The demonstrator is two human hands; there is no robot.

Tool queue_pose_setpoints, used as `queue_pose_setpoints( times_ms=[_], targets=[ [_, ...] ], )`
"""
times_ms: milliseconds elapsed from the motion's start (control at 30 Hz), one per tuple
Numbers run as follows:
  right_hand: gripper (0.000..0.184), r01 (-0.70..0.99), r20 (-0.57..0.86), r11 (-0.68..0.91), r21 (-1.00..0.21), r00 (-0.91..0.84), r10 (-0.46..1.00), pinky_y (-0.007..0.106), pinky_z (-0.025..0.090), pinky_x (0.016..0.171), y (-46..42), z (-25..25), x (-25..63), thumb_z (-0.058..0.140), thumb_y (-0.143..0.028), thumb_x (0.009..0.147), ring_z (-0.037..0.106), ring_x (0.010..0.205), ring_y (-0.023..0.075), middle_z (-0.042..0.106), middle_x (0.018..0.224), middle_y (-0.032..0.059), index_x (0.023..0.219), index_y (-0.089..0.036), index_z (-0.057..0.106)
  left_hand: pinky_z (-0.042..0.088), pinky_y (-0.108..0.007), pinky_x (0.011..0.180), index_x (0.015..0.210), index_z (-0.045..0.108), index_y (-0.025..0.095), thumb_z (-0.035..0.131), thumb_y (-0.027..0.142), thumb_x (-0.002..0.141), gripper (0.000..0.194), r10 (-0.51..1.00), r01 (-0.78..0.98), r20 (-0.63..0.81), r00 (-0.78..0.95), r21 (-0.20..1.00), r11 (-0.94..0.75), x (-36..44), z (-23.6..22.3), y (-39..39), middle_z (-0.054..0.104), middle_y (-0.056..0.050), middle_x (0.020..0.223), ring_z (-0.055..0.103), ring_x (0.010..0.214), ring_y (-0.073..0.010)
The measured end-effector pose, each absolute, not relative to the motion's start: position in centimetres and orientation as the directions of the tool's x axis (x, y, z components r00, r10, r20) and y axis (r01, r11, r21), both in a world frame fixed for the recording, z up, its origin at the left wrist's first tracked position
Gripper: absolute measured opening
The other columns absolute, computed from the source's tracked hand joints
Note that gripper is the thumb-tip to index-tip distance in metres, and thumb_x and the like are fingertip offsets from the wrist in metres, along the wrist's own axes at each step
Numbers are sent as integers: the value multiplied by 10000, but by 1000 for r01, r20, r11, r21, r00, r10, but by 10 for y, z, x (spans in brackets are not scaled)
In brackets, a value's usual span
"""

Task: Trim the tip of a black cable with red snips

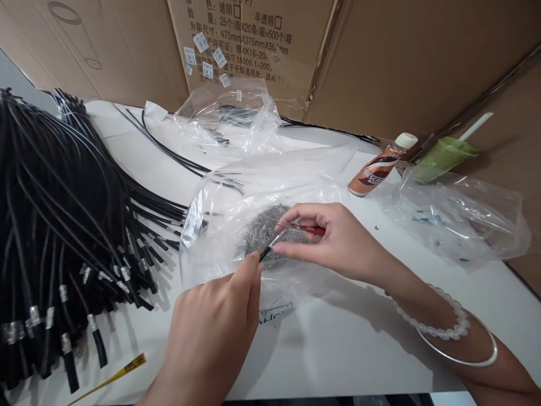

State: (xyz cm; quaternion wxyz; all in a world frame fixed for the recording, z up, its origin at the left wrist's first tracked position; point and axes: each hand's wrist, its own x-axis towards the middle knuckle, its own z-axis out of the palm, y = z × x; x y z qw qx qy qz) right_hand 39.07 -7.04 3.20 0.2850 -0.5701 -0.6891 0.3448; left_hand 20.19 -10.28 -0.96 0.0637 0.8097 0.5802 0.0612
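- Smooth, round black cable [265, 254], silvery-ended, poking from my left fingers' [250, 270] pinch.
- My right fingers [291, 250] hold a slim red tool [313, 229] beside that end.
- Beneath: fuzzy grey wire tangle [261, 228], crinkled clear plastic [220, 248].

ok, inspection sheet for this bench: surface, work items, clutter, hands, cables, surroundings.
Surface: white tabletop.
Work items: short black cable end, slim red item (type unclear), heap of grey strands on or in clear plastic.
Clutter: orange bottle, green cup with straw, crumpled bag, yellow strip.
Hands: left hand grips the cable end; right hand holds the red item.
Cables: many black cables, left, with silver bands.
Surroundings: cardboard boxes behind.
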Motion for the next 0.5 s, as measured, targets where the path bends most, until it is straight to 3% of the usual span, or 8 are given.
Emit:
queue_pose_setpoints(
  times_ms=[133,300,500],
  targets=[
    [248,615,2,116,-780,-183,983,217,375,579,-71,25,385,781,-363,662,517,680,99,621,727,-33,797,-196,657,295,-311,431,1040,697,215,403,243,921,319,941,917,78,328,213,-338,201,-10,-101,683,-12,548,655,478,-253],
    [127,663,51,172,-728,-199,979,234,342,533,-71,25,381,683,-299,748,453,577,87,599,627,-35,700,-184,654,279,-300,421,973,707,213,403,225,919,310,928,904,144,344,214,-369,203,-9,-100,658,-10,499,634,431,-244],
    [54,686,55,178,-705,-198,979,246,371,537,-73,25,380,640,-234,727,486,565,102,611,620,-26,742,-188,664,291,-305,413,945,705,192,410,222,911,298,917,874,215,335,292,-388,204,-8,-101,644,0,487,610,402,-235]
  ],
)
